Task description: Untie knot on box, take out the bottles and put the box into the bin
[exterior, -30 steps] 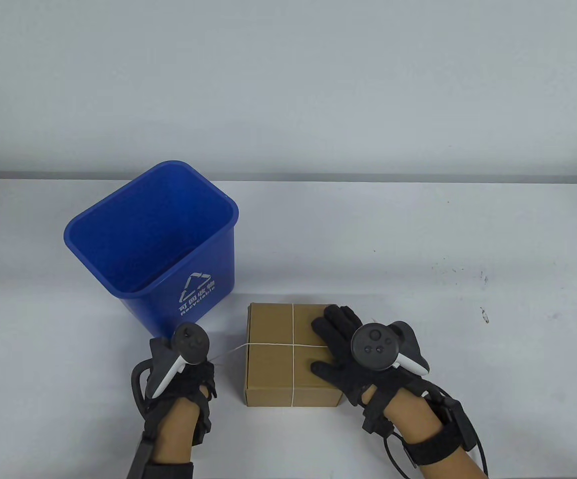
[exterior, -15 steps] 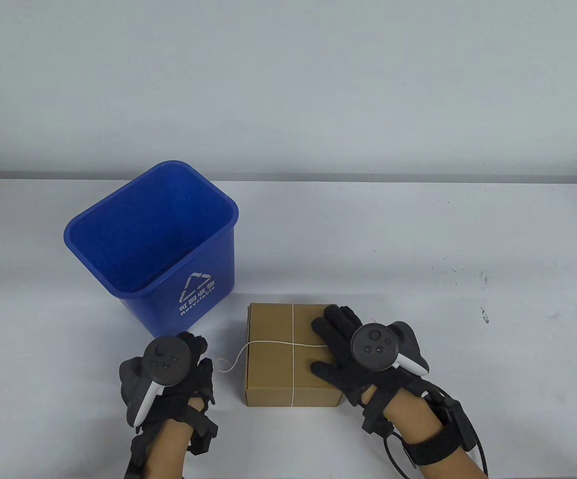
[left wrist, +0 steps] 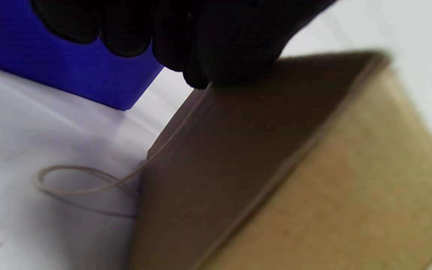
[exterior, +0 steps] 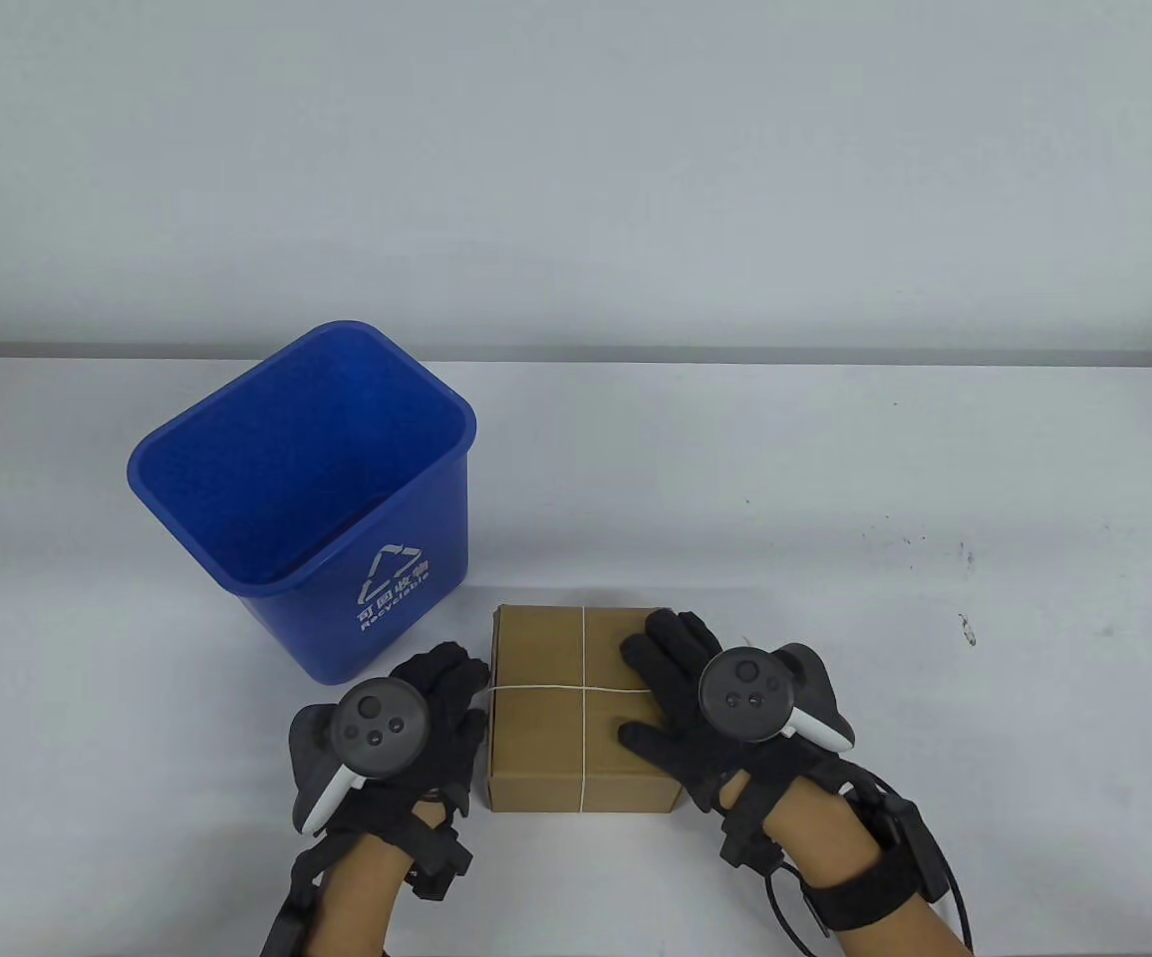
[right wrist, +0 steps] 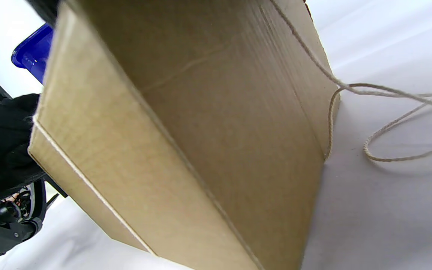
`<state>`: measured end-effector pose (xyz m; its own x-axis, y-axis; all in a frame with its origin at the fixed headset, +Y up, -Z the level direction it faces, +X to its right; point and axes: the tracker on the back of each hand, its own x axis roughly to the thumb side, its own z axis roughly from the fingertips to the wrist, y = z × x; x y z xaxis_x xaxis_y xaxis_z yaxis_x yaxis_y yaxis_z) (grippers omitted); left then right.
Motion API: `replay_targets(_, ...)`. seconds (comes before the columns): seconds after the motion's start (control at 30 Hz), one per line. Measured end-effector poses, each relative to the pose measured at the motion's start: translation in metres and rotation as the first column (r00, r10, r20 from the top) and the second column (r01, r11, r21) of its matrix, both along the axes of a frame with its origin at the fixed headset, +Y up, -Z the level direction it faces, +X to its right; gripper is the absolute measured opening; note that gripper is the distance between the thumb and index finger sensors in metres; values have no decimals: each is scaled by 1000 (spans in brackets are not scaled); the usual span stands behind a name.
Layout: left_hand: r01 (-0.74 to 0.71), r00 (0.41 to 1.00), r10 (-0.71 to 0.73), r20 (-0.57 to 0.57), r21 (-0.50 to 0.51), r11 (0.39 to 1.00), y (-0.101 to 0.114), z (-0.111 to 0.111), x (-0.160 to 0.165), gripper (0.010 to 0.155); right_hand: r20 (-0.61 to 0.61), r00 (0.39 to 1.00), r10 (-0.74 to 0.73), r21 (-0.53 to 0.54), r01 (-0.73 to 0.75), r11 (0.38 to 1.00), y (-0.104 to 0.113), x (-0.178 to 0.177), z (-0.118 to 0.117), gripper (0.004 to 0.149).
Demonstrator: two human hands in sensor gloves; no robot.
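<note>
A closed brown cardboard box (exterior: 546,738) sits near the table's front edge, with thin white string (exterior: 586,638) crossed over its lid. My right hand (exterior: 671,678) lies flat on the right half of the lid with straight fingers. My left hand (exterior: 441,688) is at the box's upper left edge. In the left wrist view its fingertips (left wrist: 201,77) close on the string (left wrist: 171,135), which runs down the box's side (left wrist: 216,161) into a slack loop on the table. The right wrist view shows the box (right wrist: 186,123) and a loose string loop (right wrist: 384,150) beside it. No bottles are visible.
An upright blue recycling bin (exterior: 407,588) stands just behind and left of the box, its open top (exterior: 307,454) showing nothing inside. White table (exterior: 885,558) stretches to the right and behind. A grey wall backs the table.
The left hand, which pulled the string taut to the left, let it go slack and moved right to the box's left edge. The right hand and the box stayed put.
</note>
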<state>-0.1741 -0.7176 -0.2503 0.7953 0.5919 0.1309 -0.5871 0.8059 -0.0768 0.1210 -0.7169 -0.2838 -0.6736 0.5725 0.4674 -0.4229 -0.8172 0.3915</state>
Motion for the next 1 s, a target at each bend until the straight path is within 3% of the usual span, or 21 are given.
replay_targets(0.17,-38,999,39,-23,28,999,-7,-7,-5,48,1,1000,-3,-1,3,1000,0,0,0,79)
replay_targets(0.5,101,991,-101,-91,-2,995,-12,-13,-10,44,-3,1000,-2,-1,2,1000,-1,0,0,79)
replay_targets(0.7,190,959,-210,-188,-118,975,-11,-12,-31,44,-4,1000,-8,-7,8,1000,-1,0,-1,79)
replay_targets(1.0,203,914,-277,-297,-257,945,-18,-11,-49,44,-4,1000,-7,-7,7,1000,-1,1,-1,79)
